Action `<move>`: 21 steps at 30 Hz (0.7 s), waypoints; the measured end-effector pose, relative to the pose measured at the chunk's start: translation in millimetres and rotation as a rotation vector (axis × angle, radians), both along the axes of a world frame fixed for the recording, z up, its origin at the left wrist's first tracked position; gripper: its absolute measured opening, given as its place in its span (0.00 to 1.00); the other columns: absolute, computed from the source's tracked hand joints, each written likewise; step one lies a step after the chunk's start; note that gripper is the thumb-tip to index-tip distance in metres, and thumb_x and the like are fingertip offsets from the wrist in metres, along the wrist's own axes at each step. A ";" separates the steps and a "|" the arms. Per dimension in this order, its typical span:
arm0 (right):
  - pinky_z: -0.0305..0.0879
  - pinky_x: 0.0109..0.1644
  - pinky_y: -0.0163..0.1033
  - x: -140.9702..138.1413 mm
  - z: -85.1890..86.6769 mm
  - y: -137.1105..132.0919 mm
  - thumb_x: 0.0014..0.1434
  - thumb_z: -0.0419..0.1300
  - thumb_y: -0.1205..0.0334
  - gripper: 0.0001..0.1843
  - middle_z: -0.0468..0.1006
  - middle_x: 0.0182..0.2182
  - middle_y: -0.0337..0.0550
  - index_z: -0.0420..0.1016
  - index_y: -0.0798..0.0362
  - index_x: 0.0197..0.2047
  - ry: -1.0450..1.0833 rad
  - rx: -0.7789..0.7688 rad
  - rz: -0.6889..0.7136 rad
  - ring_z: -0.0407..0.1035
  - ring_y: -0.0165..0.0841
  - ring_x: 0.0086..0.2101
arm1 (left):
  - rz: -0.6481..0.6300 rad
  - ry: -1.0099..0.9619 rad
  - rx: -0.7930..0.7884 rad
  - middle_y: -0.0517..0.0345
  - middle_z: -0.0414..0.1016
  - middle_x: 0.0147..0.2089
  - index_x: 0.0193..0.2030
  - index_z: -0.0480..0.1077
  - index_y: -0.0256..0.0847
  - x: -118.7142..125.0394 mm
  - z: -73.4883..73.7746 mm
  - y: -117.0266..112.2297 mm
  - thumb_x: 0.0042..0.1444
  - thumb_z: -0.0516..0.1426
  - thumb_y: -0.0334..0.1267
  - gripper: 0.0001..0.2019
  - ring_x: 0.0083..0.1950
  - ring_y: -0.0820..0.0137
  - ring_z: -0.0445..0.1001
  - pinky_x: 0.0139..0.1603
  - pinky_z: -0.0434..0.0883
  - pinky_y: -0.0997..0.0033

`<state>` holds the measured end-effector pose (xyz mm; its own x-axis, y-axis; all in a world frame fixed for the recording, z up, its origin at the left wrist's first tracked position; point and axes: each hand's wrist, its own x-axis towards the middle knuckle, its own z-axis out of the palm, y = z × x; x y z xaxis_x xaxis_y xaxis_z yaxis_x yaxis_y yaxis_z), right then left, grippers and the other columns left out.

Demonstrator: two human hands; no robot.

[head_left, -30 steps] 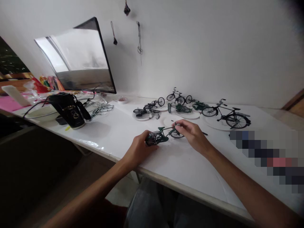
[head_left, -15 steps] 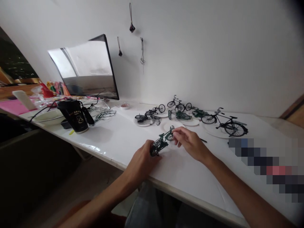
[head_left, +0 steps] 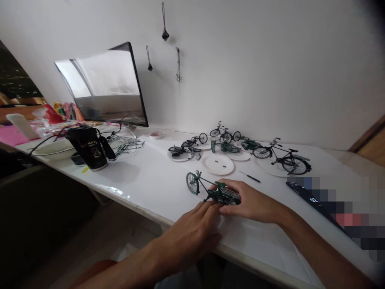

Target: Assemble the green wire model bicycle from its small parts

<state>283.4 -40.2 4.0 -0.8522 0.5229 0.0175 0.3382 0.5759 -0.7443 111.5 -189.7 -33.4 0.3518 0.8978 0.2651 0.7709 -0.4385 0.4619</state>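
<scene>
fingers of both hands closed on a green model bicycle, one wheel mostly hidden

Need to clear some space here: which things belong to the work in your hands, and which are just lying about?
In use: left hand, right hand, green model bicycle.

Lying about: white paper plate, small black-handled screwdriver, black model bicycle, black tumbler.

Model bicycle on table — paper plate behind.
</scene>
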 end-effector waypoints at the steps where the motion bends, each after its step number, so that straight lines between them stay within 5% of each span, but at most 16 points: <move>1: 0.67 0.59 0.51 0.4 -0.2 -1.6 0.54 0.68 0.52 0.30 0.75 0.56 0.50 0.72 0.50 0.58 0.010 0.009 0.000 0.70 0.47 0.54 | -0.012 0.002 0.002 0.44 0.65 0.63 0.65 0.55 0.40 -3.2 1.4 0.4 0.62 0.56 0.30 0.25 0.63 0.60 0.67 0.63 0.71 0.59; 4: 0.69 0.57 0.49 1.5 -1.9 0.1 0.59 0.65 0.53 0.20 0.79 0.51 0.46 0.76 0.49 0.53 0.038 0.035 0.007 0.73 0.44 0.51 | -0.011 -0.024 0.011 0.49 0.66 0.63 0.65 0.57 0.43 -21.2 7.9 -2.0 0.64 0.54 0.30 0.23 0.63 0.66 0.68 0.63 0.71 0.64; 9: 0.63 0.63 0.52 7.6 -4.8 21.4 0.59 0.64 0.48 0.28 0.74 0.58 0.46 0.72 0.47 0.61 -0.050 0.083 -0.074 0.68 0.45 0.57 | 0.159 -0.101 0.251 0.51 0.73 0.54 0.54 0.66 0.41 -82.3 22.7 19.2 0.67 0.52 0.33 0.10 0.53 0.68 0.73 0.53 0.74 0.66; 11: 0.60 0.66 0.52 8.2 -6.0 31.7 0.57 0.65 0.48 0.33 0.71 0.62 0.46 0.69 0.46 0.64 -0.080 0.091 -0.089 0.65 0.46 0.60 | 0.282 -0.051 0.388 0.51 0.75 0.47 0.50 0.67 0.39 -107.3 29.0 48.5 0.68 0.51 0.33 0.08 0.45 0.69 0.75 0.46 0.74 0.66; 15: 0.60 0.66 0.54 6.6 -7.3 48.3 0.55 0.66 0.47 0.35 0.70 0.63 0.47 0.67 0.45 0.64 -0.127 0.056 -0.103 0.65 0.48 0.60 | 0.237 0.452 0.416 0.50 0.75 0.51 0.51 0.70 0.37 -129.6 30.4 127.0 0.68 0.52 0.34 0.09 0.53 0.62 0.71 0.53 0.70 0.60; 19: 0.64 0.64 0.56 17.1 -1.8 64.2 0.50 0.70 0.46 0.38 0.70 0.62 0.44 0.68 0.38 0.63 -0.146 0.007 -0.081 0.65 0.50 0.60 | 0.198 0.532 0.436 0.44 0.64 0.66 0.46 0.74 0.34 -124.3 11.8 186.9 0.61 0.60 0.36 0.09 0.67 0.50 0.58 0.66 0.56 0.46; 21: 0.67 0.61 0.55 23.5 3.6 75.0 0.56 0.65 0.44 0.32 0.71 0.62 0.45 0.69 0.38 0.63 -0.061 -0.067 -0.056 0.66 0.49 0.60 | 0.198 0.529 0.441 0.43 0.63 0.67 0.44 0.75 0.34 -123.8 0.9 201.7 0.62 0.59 0.35 0.07 0.68 0.49 0.56 0.67 0.53 0.45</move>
